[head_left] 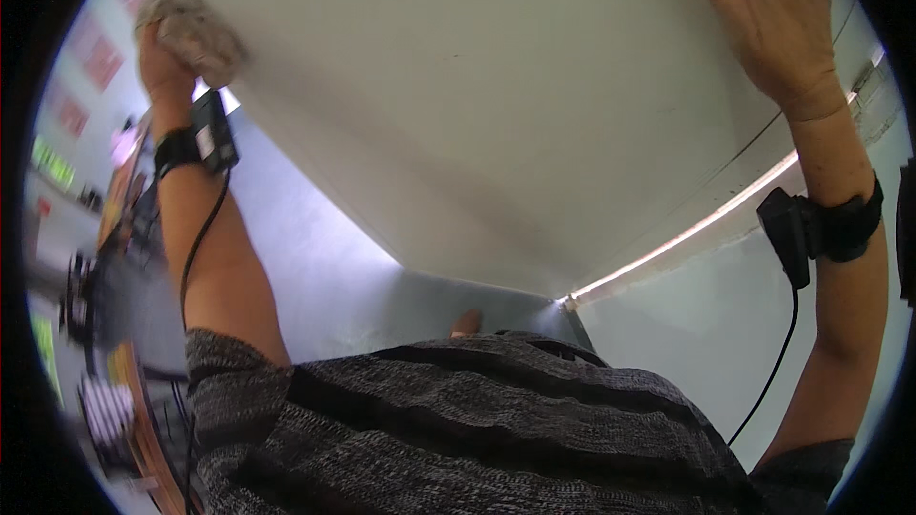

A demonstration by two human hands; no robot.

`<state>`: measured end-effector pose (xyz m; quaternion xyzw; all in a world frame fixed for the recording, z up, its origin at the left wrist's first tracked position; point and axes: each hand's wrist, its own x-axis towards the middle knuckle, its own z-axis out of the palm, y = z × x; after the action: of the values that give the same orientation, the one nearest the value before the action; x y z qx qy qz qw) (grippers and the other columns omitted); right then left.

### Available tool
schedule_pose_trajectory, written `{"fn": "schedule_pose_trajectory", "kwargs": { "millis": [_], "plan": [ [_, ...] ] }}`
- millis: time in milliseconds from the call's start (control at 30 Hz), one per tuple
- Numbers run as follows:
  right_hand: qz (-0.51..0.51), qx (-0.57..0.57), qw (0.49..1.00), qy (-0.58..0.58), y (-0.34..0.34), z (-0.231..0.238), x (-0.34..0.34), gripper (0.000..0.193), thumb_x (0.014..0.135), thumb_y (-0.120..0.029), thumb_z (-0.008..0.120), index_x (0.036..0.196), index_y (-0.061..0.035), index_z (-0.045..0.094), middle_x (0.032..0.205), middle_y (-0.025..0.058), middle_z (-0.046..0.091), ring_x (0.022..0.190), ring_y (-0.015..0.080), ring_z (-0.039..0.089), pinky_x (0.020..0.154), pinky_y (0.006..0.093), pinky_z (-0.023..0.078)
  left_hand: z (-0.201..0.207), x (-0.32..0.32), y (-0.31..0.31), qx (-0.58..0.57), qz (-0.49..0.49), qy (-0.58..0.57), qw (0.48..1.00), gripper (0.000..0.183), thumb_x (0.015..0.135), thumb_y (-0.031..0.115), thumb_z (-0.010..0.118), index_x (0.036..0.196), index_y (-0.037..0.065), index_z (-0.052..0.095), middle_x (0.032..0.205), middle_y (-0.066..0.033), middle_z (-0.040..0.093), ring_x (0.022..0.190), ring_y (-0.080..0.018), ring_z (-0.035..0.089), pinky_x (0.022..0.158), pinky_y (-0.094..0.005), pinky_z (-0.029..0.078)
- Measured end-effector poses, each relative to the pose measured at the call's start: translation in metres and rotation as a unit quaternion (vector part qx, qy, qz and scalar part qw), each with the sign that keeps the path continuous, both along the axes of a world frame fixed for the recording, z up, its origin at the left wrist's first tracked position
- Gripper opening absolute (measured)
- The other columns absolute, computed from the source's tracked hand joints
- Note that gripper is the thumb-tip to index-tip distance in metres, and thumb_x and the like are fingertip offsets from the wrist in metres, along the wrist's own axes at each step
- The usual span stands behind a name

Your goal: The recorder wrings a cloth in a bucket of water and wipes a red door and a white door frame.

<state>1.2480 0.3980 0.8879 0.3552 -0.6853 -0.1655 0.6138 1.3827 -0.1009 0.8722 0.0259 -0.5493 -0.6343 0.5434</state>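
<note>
A large whitish door panel (458, 124) fills the upper middle. At its left edge my left hand (164, 69) is closed round a crumpled beige-grey rag (196, 38), which lies against the panel. Toward the upper right, my right hand (773, 19) rests on or very close to the panel, its fingers stretched out and holding nothing. Those fingertips run off the top of the picture. The rag and both hands are slightly blurred.
Below the panel are a grey-blue floor (334, 257) and my bare foot (467, 322). A pale wall (677, 324) stands to the right, past a bright gap along the panel's edge. Blurred furniture (134, 229) lines the left. Small black devices with cables are strapped to both wrists.
</note>
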Motion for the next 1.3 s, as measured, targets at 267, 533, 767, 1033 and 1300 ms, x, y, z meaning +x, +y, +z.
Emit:
{"fn": "schedule_pose_trajectory", "kwargs": {
  "millis": [267, 533, 767, 1033, 1300],
  "plan": [
    [0.096, -0.051, 0.993, -0.041, -0.014, -0.032, 0.040, 0.060, 0.085, -0.041, 0.042, 0.138, -0.0140, 0.030, 0.148, 0.0145, 0.011, 0.137, 0.0296, 0.007, 0.110, 0.0452, 0.002, -0.043, 0.092, 0.023, -0.231, 0.430, -0.113, 0.865, 0.031, 0.081, 0.022, 0.049, 0.096, -0.004, 0.056, 0.094, -0.0155, 0.062, 0.085, -0.0286, 0.058, 0.077, -0.0352, 0.045],
    [0.187, -0.114, 0.972, -0.084, 0.013, -0.064, 0.003, 0.065, 0.084, -0.027, 0.055, 0.140, -0.0216, 0.024, 0.147, 0.0091, 0.016, 0.135, 0.0259, 0.015, 0.108, 0.0449, 0.016, -0.116, 0.099, 0.204, -0.300, 0.288, -0.157, 0.896, 0.019, 0.082, 0.012, 0.050, 0.094, -0.003, 0.053, 0.091, -0.0088, 0.057, 0.084, -0.0178, 0.054, 0.072, -0.0330, 0.045],
    [0.394, -0.059, 0.815, -0.421, -0.028, -0.170, 0.119, 0.083, 0.061, -0.017, 0.068, 0.136, -0.0221, 0.033, 0.144, 0.0149, 0.021, 0.134, 0.0345, 0.019, 0.105, 0.0528, 0.014, -0.167, 0.081, 0.305, -0.475, 0.309, -0.150, 0.810, 0.046, 0.065, -0.001, 0.052, 0.110, 0.000, 0.041, 0.105, -0.0186, 0.042, 0.093, -0.0346, 0.040, 0.086, -0.0431, 0.034],
    [0.553, -0.188, 0.721, -0.372, -0.106, -0.210, 0.187, 0.075, 0.059, -0.017, 0.069, 0.129, -0.0214, 0.041, 0.137, 0.0185, 0.031, 0.127, 0.0358, 0.031, 0.105, 0.0528, 0.012, -0.122, 0.160, 0.303, -0.361, -0.084, -0.239, 0.898, 0.038, 0.080, 0.006, 0.055, 0.116, 0.001, 0.044, 0.112, -0.0168, 0.046, 0.104, -0.0296, 0.046, 0.091, -0.0368, 0.037],
    [0.514, -0.207, 0.776, -0.300, -0.087, -0.187, 0.187, 0.058, 0.062, -0.023, 0.069, 0.118, -0.0212, 0.055, 0.114, 0.0101, 0.045, 0.102, 0.0271, 0.046, 0.090, 0.0424, 0.031, -0.071, 0.300, 0.172, -0.227, 0.361, -0.119, 0.897, 0.029, 0.090, 0.014, 0.047, 0.117, 0.003, 0.050, 0.108, -0.0082, 0.053, 0.095, -0.0187, 0.050, 0.085, -0.0300, 0.041]
  ]
}}
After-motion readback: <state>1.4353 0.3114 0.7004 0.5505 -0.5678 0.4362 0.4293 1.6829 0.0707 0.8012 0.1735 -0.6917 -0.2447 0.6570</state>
